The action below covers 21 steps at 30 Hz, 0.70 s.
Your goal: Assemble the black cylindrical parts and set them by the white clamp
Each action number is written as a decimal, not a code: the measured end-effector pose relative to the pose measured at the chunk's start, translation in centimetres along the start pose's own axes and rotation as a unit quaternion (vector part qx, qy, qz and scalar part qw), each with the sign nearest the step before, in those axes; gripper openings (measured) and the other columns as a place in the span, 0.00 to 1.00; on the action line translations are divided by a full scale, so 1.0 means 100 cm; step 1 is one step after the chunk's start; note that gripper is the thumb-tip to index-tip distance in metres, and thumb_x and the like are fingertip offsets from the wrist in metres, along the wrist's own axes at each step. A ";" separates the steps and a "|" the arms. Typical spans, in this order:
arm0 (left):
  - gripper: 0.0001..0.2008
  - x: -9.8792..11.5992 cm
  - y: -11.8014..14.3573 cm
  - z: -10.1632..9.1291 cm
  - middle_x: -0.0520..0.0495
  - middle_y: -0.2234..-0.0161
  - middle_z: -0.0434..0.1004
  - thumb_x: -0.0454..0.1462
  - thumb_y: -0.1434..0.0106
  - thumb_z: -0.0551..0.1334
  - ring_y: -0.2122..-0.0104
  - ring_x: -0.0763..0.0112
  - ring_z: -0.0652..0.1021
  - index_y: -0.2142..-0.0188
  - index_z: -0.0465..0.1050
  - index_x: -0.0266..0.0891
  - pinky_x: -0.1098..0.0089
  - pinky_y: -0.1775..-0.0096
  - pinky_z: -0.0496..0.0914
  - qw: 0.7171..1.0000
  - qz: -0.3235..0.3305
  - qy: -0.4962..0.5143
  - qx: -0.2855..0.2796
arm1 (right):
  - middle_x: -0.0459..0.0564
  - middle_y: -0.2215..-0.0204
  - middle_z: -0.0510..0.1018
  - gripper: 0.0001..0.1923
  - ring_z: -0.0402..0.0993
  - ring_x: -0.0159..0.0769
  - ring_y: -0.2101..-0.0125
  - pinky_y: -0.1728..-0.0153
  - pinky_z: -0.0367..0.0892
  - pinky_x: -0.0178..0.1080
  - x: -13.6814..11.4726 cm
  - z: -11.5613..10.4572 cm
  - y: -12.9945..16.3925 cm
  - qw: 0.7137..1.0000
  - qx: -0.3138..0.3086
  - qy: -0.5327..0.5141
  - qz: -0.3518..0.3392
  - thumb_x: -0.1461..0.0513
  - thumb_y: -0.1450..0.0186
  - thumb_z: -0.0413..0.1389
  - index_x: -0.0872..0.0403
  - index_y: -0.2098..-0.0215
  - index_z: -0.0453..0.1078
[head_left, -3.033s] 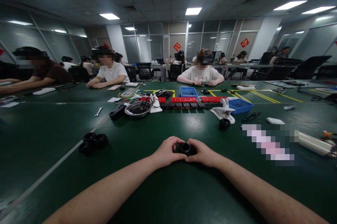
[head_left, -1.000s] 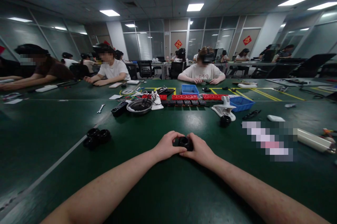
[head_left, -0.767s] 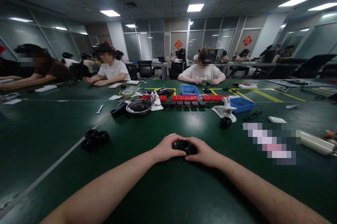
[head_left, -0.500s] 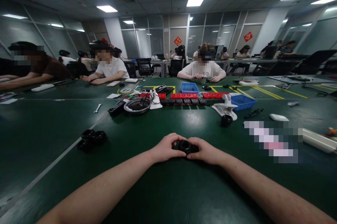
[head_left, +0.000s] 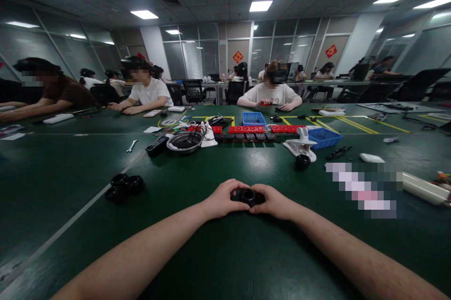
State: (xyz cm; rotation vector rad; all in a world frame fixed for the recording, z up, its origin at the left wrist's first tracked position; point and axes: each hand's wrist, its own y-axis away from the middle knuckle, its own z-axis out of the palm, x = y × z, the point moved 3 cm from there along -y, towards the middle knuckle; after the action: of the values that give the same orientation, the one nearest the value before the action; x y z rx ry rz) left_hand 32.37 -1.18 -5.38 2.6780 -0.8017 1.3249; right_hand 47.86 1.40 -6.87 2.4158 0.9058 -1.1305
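Observation:
In the middle of the head view, a round black ring-shaped part with a hole facing up is at the green table surface. My left hand curls around its left side, thumb in front and fingers behind. Against its right side, my right hand is closed in the same way. The fingers hide part of the piece, and its exact kind cannot be made out. Several similar black round parts lie grouped to the left. One more black round part rests by a white clip base.
Red socket strips, blue bins and a round pan-like dish with cables line the table's middle. A wrench lies left; a white mouse-shaped object is at right. Co-workers sit opposite and far left.
My hands and the black part stay essentially in place. Across the table, a red piece now shows at the co-worker's hand. The view has shifted very slightly.

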 end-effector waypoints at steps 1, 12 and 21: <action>0.20 0.001 0.001 0.001 0.51 0.68 0.65 0.40 0.53 0.65 0.71 0.73 0.65 0.59 0.68 0.40 0.75 0.71 0.61 1.000 -0.004 -0.007 0.008 | 0.44 0.73 0.68 0.15 0.64 0.32 0.73 0.74 0.57 0.32 0.000 0.001 0.000 1.000 0.008 0.010 0.007 0.61 0.53 0.60 0.57 0.68 0.65; 0.19 0.001 0.005 0.009 0.51 0.68 0.65 0.39 0.55 0.65 0.72 0.72 0.66 0.62 0.67 0.39 0.73 0.70 0.62 0.991 -0.064 -0.037 0.108 | 0.46 0.75 0.67 0.18 0.62 0.32 0.75 0.77 0.52 0.32 -0.003 0.014 0.002 0.966 0.163 0.201 0.016 0.53 0.54 0.59 0.55 0.73 0.60; 0.20 -0.003 0.000 0.002 0.51 0.68 0.64 0.41 0.52 0.64 0.71 0.73 0.65 0.59 0.67 0.40 0.74 0.70 0.61 1.000 -0.002 -0.014 0.013 | 0.48 0.67 0.69 0.20 0.65 0.37 0.66 0.67 0.59 0.36 -0.008 0.001 0.004 0.991 0.030 0.109 -0.074 0.57 0.52 0.60 0.54 0.61 0.65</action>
State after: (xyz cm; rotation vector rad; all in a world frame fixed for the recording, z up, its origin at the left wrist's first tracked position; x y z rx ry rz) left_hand 32.39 -1.08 -5.77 2.7232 -0.7874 1.3095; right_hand 47.71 0.72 -6.26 2.5959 1.1514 -0.9684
